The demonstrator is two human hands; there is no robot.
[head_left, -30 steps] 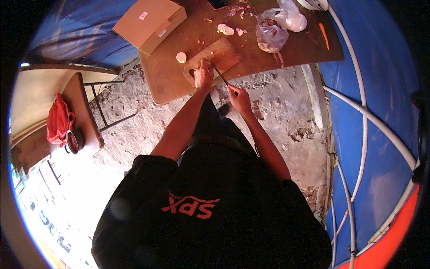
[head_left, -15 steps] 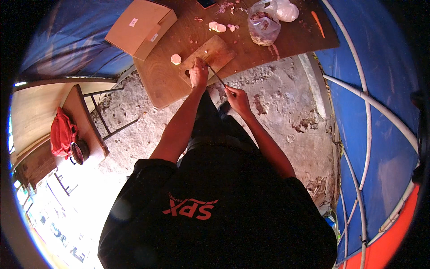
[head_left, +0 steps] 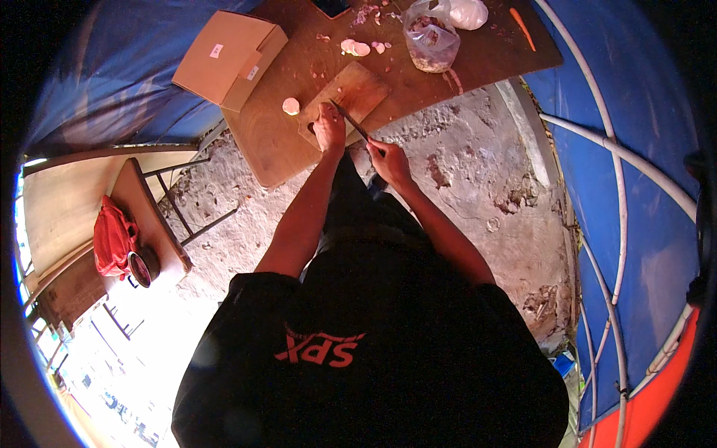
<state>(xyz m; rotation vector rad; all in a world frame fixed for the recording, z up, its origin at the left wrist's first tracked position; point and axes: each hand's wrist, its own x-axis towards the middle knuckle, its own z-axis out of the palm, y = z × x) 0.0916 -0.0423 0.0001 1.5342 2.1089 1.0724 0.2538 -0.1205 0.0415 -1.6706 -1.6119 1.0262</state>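
My left hand [head_left: 328,131] is on the wooden cutting board [head_left: 364,91] near its handle hole, fingers bent together on something I cannot make out. My right hand [head_left: 387,158] grips a knife [head_left: 349,119], its blade reaching up-left across the board beside my left fingers. A small pale piece lies on the board above them. Left of the board is a pale round slice [head_left: 290,106]; beyond it are several more pale slices [head_left: 355,48] and scraps.
The brown table [head_left: 261,160] holds a cardboard box [head_left: 228,60], a bag of scraps [head_left: 431,46], a white bag [head_left: 467,12], a carrot [head_left: 523,28] and a dark flat object. A red backpack [head_left: 112,239] is on a side table. Blue tarps and white poles flank me.
The view has shifted, so the table appears farther left and higher. Both hands stay at the board with the knife in my right; their positions relative to it differ only slightly.
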